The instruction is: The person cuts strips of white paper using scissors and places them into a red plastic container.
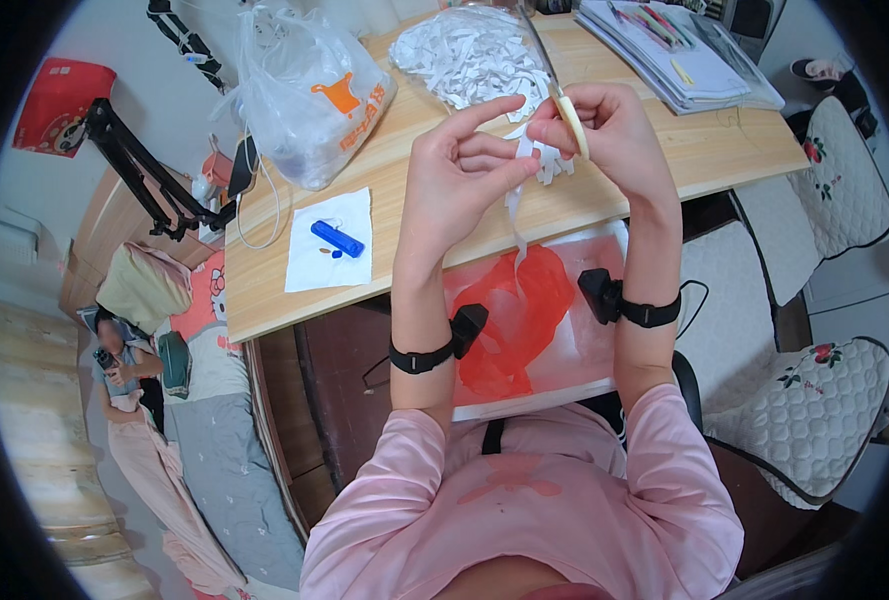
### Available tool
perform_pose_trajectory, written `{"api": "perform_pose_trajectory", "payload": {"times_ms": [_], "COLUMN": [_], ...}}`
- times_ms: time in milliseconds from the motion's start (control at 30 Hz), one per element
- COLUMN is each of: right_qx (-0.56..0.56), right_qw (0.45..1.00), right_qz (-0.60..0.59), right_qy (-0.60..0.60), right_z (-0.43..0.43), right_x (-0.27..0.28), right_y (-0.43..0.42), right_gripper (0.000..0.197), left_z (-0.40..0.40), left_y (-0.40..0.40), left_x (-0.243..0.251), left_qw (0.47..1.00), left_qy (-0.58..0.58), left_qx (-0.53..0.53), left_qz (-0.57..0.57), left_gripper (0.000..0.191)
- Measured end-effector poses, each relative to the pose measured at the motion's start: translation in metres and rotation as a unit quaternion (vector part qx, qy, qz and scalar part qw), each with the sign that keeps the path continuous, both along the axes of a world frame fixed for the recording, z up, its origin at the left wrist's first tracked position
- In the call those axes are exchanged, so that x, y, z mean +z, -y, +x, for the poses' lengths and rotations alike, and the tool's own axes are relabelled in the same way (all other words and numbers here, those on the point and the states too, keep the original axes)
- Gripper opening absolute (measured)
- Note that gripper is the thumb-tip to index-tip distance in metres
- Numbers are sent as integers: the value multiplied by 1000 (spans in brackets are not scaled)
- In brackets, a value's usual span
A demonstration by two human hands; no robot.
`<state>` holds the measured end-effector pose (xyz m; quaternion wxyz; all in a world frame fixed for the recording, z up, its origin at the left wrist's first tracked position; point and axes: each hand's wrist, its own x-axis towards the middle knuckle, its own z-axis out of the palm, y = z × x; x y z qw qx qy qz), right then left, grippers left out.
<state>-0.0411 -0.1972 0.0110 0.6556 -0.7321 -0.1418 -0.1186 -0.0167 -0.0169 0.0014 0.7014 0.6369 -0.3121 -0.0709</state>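
Observation:
My left hand [459,169] pinches a narrow white ribbon-like strip [516,201] between thumb and finger, its index finger stretched out. The strip's lower end hangs down past the table edge. Gripped in my right hand [615,135] is a pair of scissors [573,124] with cream handles, blades pointing up and away. Its thumb and fingertip also meet near the strip's top end. Beneath the hands, a small bunch of white strips [557,166] lies on the table. Just beyond sits a clear plastic bag [470,60] full of white strips.
A translucent shopping bag [313,105] stands on the wooden table [407,202]. Left, a blue object [337,238] lies on a white sheet [305,270]. A paper stack [684,75] with pens is at right. A tray with red film [519,322] spans my lap. A person [125,360] is by the bed.

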Motion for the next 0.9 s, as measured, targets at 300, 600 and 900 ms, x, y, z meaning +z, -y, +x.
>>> {"api": "perform_pose_trajectory", "payload": {"times_ms": [300,600,900], "right_qx": [-57,-34,-26], "right_qw": [997,998,999], "right_qz": [50,47,36], "right_qy": [20,-2,-1], "right_z": [6,3,5], "right_x": [-5,-2,-5], "right_y": [10,7,8], "right_gripper": [17,20,19], "left_z": [3,2,2], "left_y": [0,-1,-1], "left_x": [-5,-4,-4], "left_qw": [1000,999,999], "left_qy": [10,25,17], "left_qx": [19,27,19], "left_qz": [0,15,21], "left_gripper": [28,17,18]}}
